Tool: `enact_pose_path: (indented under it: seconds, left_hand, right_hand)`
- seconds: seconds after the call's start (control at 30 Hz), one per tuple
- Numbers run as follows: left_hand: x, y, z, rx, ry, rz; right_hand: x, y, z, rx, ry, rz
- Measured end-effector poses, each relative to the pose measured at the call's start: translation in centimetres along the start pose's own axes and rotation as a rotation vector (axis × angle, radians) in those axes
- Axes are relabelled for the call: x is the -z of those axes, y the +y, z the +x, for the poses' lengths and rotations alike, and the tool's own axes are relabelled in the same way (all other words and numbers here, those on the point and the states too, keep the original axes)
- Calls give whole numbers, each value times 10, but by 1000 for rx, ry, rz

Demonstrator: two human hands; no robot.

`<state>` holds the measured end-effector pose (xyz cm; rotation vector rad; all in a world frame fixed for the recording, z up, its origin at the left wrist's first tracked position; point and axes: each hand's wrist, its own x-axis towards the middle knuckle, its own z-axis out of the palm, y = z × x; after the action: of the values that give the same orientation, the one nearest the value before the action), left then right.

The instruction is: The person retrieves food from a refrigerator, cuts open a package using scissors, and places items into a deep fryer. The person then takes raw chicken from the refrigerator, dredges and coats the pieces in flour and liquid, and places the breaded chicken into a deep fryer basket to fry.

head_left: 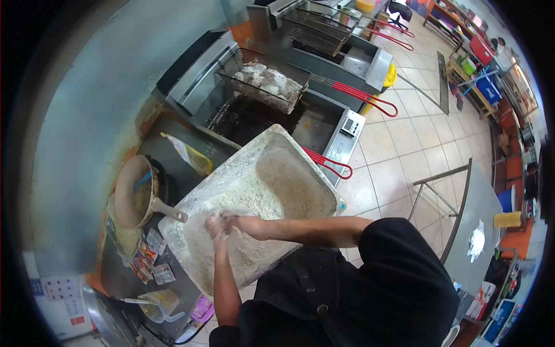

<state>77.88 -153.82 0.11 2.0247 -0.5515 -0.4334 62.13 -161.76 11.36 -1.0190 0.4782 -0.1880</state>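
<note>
A large white tub (263,141) of pale flour (237,188) lies in front of me, its inner walls dusted white. Both hands are together over the near left part of the tub, blurred by motion and covered in flour. My left hand (215,226) is close against my right hand (245,225); the fingers are smeared, and whether they hold anything cannot be made out. Beyond the tub, a wire fry basket (295,104) with flour-coated pieces (269,80) rests above a fryer (324,124).
A pan with a handle (134,191), a yellow-and-white bag (191,155), small packets (151,254) and a clear jug (162,305) are on the left counter. Red basket handles (370,98) jut out over the tiled floor. A grey table (471,231) stands at the right.
</note>
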Motion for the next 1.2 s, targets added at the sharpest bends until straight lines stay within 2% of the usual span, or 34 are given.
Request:
enact_pose_path:
  seconds: [0.07, 0.13, 0.17, 0.2, 0.23, 0.27, 0.3, 0.33, 0.4, 0.43, 0.5, 0.63, 0.73, 0.83, 1.03, 1.13, 1.2]
  left_hand:
    - [23, -16, 13, -6, 72, 76]
    - [65, -47, 23, -49, 68, 259]
    - [90, -64, 23, -155, 1, 480]
    - [118, -79, 16, -285, -77, 742]
    - [137, -90, 9, -400, -157, 948]
    - [136, -75, 0, -95, -87, 612]
    - [135, -64, -4, 204, -17, 272]
    - [131, -53, -8, 497, 55, -74]
    - [113, -21, -20, 395, 117, -105]
    - [106, -7, -25, 347, 152, -121]
    - [102, 15, -31, 443, 136, -74]
    - [103, 42, -36, 631, 106, 37]
    - [110, 29, -47, 578, 113, -184]
    - [113, 53, -51, 699, 65, -63]
    - [107, 48, -60, 549, 195, -175]
    - [110, 70, -65, 473, 115, 62]
    - [109, 81, -68, 502, 144, 96]
  right_hand:
    - [14, -54, -31, 94, -143, -352]
    - [71, -127, -73, 171, -576, -475]
    - [106, -156, -99, 95, -439, -492]
    - [149, -157, -111, -3, -60, -289]
    - [191, -172, -120, 122, 272, -411]
    - [264, -151, -115, 219, 632, -602]
    - [335, -129, -112, 177, 960, -648]
    - [384, -114, -110, 169, 1171, -508]
    - [494, -63, -99, 31, 1393, -743]
    - [500, -64, -98, 54, 1364, -571]
    - [505, -63, -92, 95, 1287, -222]
    - [516, -65, -85, -11, 1228, -268]
    - [507, -68, -84, -44, 1238, -176]
    - [513, -64, -81, -45, 1236, -151]
    - [495, -67, -84, 17, 1152, -65]
    - [479, -70, -82, 32, 1149, -58]
    - [481, -65, -81, 53, 1104, -62]
